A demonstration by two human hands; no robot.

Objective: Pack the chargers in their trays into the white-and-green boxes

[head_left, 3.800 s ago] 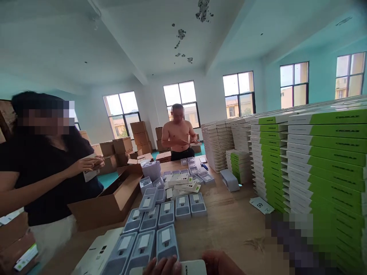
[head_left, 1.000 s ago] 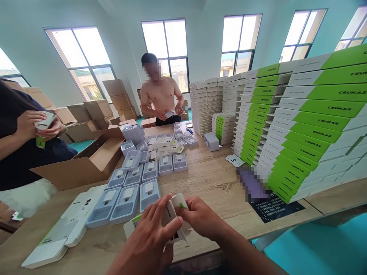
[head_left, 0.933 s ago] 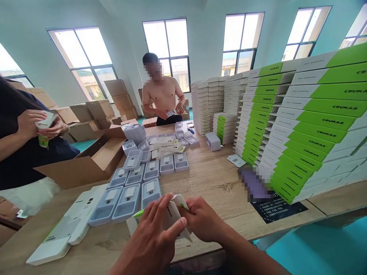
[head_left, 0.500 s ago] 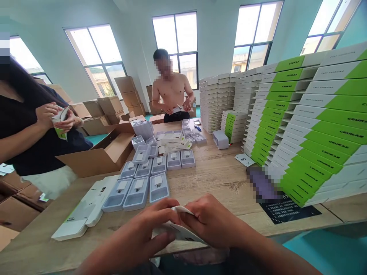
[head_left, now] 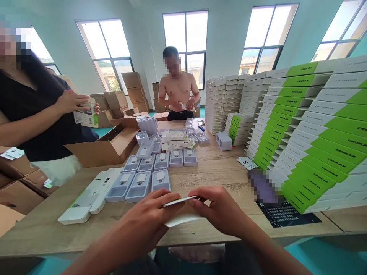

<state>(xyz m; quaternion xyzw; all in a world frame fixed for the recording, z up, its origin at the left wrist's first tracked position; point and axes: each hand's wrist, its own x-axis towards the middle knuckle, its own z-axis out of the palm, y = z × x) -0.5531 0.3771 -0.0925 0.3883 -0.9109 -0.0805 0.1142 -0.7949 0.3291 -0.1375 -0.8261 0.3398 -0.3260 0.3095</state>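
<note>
Likely light and bendable, the box (head_left: 182,221) is being pinched at its edges by left hand (head_left: 150,212) and right hand (head_left: 222,210), fingers (head_left: 169,196) seemingly near-closed.

"CEUKAZ" on boxes (head_left: 321,142) ("FAST CHARGING" too)

Daylight comes in through the tall windows (head_left: 185,34) ahead, their upper panes glaring nearly white. It spreads evenly over the wooden table (head_left: 218,175), while the space below its front edge sits dim. The left hand (head_left: 155,210) and right hand (head_left: 219,208) look shaded against the pale carton (head_left: 181,219) between them, its fine detail soft. Toward the right side, stacked CEUKAZ boxes (head_left: 321,152) lean with wide-angle stretch, and blocky pixels mask a purple object (head_left: 265,187).
</note>
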